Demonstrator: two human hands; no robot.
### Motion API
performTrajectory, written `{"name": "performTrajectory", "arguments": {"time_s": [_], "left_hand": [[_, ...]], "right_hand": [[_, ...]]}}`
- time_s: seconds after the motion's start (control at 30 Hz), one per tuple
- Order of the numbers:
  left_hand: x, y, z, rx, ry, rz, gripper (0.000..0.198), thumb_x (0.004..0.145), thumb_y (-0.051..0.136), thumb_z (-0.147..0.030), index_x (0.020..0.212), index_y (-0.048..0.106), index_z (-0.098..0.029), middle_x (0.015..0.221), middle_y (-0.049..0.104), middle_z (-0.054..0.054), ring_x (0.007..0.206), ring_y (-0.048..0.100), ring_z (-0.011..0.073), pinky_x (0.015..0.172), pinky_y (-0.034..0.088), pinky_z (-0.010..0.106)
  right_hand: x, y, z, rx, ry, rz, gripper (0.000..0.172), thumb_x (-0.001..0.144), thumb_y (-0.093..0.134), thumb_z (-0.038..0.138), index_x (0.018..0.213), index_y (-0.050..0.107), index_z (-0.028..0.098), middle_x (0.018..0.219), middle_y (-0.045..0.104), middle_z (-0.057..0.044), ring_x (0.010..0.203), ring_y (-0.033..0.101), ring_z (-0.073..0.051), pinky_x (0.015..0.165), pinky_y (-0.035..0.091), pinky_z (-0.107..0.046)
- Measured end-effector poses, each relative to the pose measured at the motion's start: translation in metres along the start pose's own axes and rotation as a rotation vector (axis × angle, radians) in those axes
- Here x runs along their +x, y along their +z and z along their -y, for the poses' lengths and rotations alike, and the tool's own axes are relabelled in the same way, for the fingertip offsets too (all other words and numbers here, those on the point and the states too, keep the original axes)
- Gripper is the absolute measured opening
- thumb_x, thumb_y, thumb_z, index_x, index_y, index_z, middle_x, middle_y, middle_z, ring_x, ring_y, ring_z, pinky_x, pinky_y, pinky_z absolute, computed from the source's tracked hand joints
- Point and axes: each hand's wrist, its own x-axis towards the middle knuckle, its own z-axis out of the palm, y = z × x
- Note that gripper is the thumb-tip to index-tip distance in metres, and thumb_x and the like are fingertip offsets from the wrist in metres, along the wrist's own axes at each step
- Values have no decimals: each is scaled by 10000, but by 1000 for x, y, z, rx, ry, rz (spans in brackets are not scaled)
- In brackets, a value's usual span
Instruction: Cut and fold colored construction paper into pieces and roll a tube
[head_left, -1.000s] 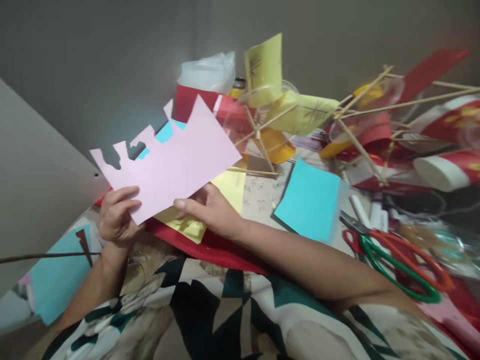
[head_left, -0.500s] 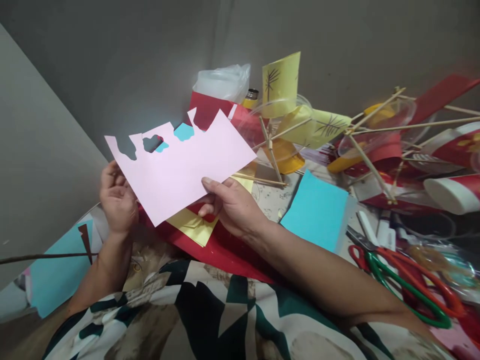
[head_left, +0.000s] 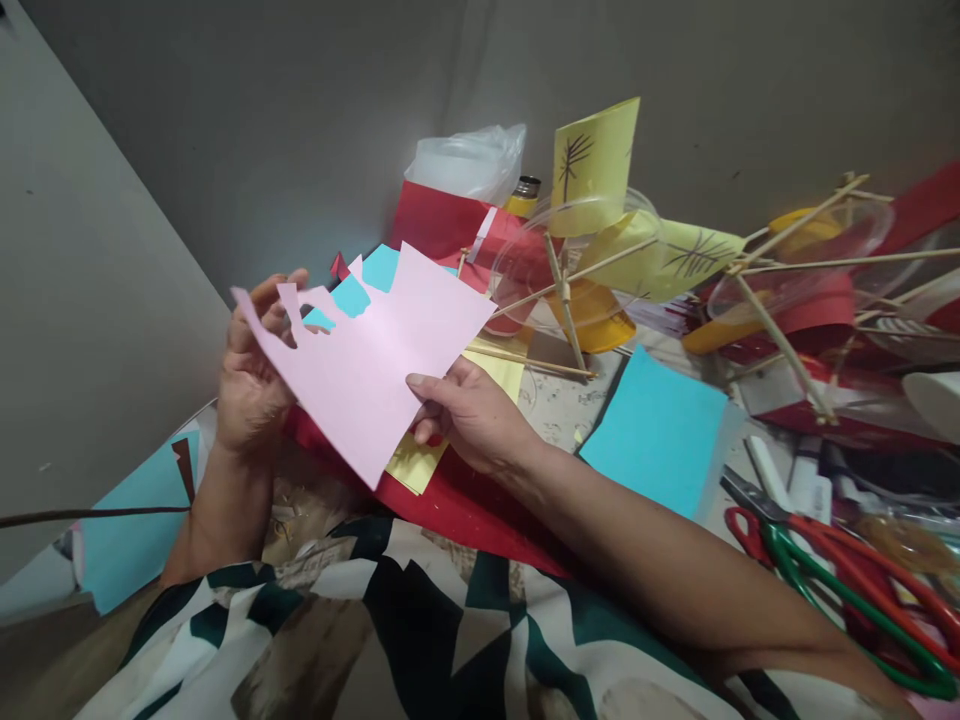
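One pink paper sheet, slightly bowed, held at 9 o'clock of view centre, notches along its 10-to-12 o'clock side. Turquoise sheet lies at half past 3 from it; scissors, green and orange handles, at 4 o'clock. Right hand, at 4 o'clock: pinching the sheet, thumb above. Left hand, at 9 o'clock: behind it, fingers loosely bent, contact cannot be told. Narrow tabs: probably tear-prone; best pinch uncut paper, palm supporting.
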Motion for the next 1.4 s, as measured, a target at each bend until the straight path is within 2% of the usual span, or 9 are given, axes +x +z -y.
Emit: {"name": "performTrajectory", "arguments": {"time_s": [0.17, 0.27, 0.4, 0.53, 0.83, 1.03, 1.1, 1.3, 1.4], "left_hand": [[4, -6, -10, 132, 231, 63, 652, 606, 888, -530, 1197, 673, -358, 1539, 479, -25, 1446, 398, 299, 1131, 420, 446], [5, -7, -17, 156, 195, 137, 362, 620, 876, -530, 809, 725, -260, 1169, 730, 48, 1226, 617, 296, 1125, 428, 492], [6, -7, -17, 34, 13, 135, 289, 653, 884, -395, 642, 655, -219, 687, 696, 4, 707, 691, 196, 813, 582, 395], [9, -3, -13, 0, -208, 76, 307, 595, 901, -328, 580, 624, -198, 555, 567, -39, 498, 530, 97, 470, 442, 221], [15, 16, -8, -27, -473, 247, 285, 641, 855, -264, 658, 581, -183, 534, 631, -39, 377, 515, 83, 344, 360, 180], [5, 12, -7, -86, -418, 293, 359, 687, 842, -274, 988, 669, -185, 695, 732, 4, 586, 678, 145, 559, 533, 240], [4, 7, -7, -130, -354, 200, 310, 714, 819, -301, 972, 690, -184, 739, 748, 23, 605, 690, 152, 571, 546, 259], [5, -8, 20, -222, -162, -428, 123, 703, 748, -265, 740, 659, -190, 653, 713, -44, 533, 615, 60, 553, 508, 198], [-7, -9, 34, -140, -223, -413, 99, 672, 739, -191, 753, 681, -188, 683, 720, -33, 542, 619, 73, 550, 513, 186]], "right_hand": [[1, -1, -3, -83, -21, 42, 293, 687, 766, 302, 879, 576, 189, 618, 658, 47, 394, 563, -82, 347, 470, -177], [0, -2, -4, -140, -57, 57, 246, 706, 751, 332, 847, 604, 194, 644, 649, 45, 421, 547, -82, 374, 465, -200], [2, -5, -3, -262, -213, 7, 223, 785, 716, 396, 882, 680, 198, 776, 697, 15, 611, 600, -111, 560, 515, -242], [7, -12, -1, -284, -348, -80, 319, 764, 746, 374, 1052, 688, 248, 1039, 734, 0, 898, 663, -180, 816, 541, -334], [17, -20, -1, -263, -519, -148, 149, 749, 734, 267, 896, 759, 262, 876, 751, 25, 866, 664, -185, 833, 532, -350], [21, -25, -4, -272, -467, -242, 165, 736, 731, 282, 898, 751, 261, 892, 744, 26, 806, 660, -170, 789, 534, -343], [22, -25, -2, -244, -484, -285, 172, 731, 718, 276, 902, 736, 261, 903, 736, 23, 797, 649, -157, 772, 536, -334], [21, -25, 10, -181, -582, -410, 179, 730, 741, 351, 876, 688, 262, 913, 707, -2, 782, 617, -149, 647, 530, -280], [21, -26, 15, -185, -645, -452, 202, 732, 740, 348, 900, 673, 258, 914, 696, -9, 785, 623, -153, 645, 522, -280]]}}
